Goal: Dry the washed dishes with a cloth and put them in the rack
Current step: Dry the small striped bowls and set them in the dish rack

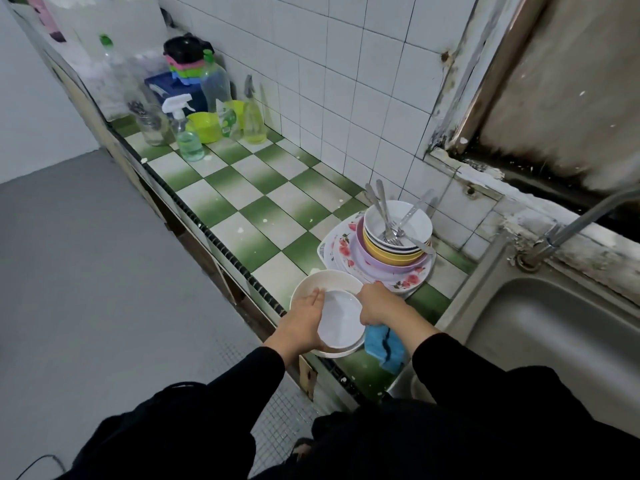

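Note:
A small white plate rests in a larger cream bowl at the counter's front edge. My left hand grips the plate's left rim. My right hand holds a blue cloth at the plate's right rim; the cloth hangs below my wrist. Behind them stands a stack of washed dishes: floral plates, a lilac bowl, a yellow bowl and white bowls. Spoons and forks stand in the top bowl. No rack is in view.
The green and white checkered counter runs back to a tiled wall. Bottles, a spray bottle and a green bowl crowd its far end. A steel sink with a tap lies on the right.

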Demonstrator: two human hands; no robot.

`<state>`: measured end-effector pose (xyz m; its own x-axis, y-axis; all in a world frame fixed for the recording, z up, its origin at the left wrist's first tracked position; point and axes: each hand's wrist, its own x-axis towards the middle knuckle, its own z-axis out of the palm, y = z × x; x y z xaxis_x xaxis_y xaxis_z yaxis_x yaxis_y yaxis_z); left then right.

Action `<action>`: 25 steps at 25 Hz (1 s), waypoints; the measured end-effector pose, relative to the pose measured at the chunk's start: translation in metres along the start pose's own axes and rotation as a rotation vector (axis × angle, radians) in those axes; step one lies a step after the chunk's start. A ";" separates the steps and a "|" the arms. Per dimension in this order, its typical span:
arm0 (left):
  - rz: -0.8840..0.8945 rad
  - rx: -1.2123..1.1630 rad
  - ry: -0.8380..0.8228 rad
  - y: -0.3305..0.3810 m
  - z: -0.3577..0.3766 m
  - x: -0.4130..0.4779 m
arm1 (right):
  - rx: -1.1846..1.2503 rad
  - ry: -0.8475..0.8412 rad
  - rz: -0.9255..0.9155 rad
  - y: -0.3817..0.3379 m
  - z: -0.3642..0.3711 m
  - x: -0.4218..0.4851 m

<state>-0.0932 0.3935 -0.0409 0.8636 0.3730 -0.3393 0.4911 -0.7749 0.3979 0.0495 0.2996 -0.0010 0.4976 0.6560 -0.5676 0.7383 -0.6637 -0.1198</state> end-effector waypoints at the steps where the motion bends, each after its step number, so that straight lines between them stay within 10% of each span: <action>1: 0.006 -0.001 -0.002 0.000 0.000 0.002 | -0.002 -0.014 0.006 0.000 0.000 0.002; 25: 0.376 0.102 0.571 -0.014 -0.018 -0.020 | 0.536 0.053 -0.110 0.010 -0.008 -0.009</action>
<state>-0.1158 0.4064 -0.0243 0.9120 0.2579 0.3190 0.1573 -0.9381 0.3086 0.0563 0.2902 0.0096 0.4628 0.7401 -0.4879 0.4590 -0.6709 -0.5824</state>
